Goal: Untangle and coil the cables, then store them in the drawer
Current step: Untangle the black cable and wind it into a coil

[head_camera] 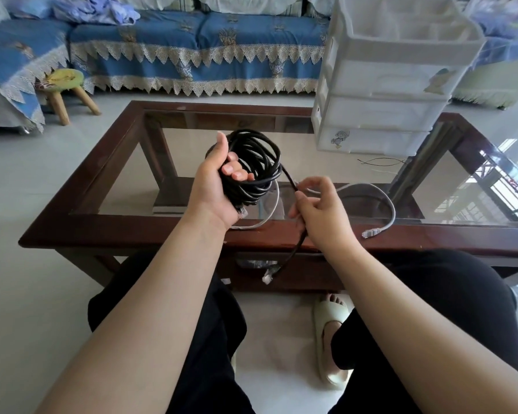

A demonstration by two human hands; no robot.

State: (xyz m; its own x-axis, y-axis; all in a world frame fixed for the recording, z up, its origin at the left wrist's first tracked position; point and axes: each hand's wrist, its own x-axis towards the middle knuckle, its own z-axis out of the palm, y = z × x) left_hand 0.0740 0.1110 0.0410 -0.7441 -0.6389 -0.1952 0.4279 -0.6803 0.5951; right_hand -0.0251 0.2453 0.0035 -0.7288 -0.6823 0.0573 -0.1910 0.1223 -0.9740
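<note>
Centrally, above the glass-topped coffee table (81, 186): left hand (214, 186) raised palm-up, fingers curled through a bundle of black cable (256, 162), thumb upright against the outer loops. Gripping the coil firmly, several turns stacked into a rough ring, one clear plug poking out below the heel of the palm. Left forearm reaching in from lower left, wrist bent slightly back.

Just right of it: right hand (320, 213), back toward the camera, knuckles up, fingers folded round the loose tail of the same black cable. Tail running taut from the coil down through that grasp, then hanging past the table's near edge and ending in a clear connector (269, 274) dangling in front of the frame. Index finger and thumb extended a little, pinching at the strand near the top of the fist. Right forearm angled in from lower right.

Flat on the glass, beneath and beyond both hands: grey cable (386, 198), uncoiled, curving in a wide arc with its plug near the near-right edge. Well apart from the black coil, not touched by either hand.

At the table's far right corner: white plastic drawer unit (383, 115), several tiers, all fronts closed as far as can be told. Thin dark wire (380, 161) lying just before its base.
</note>
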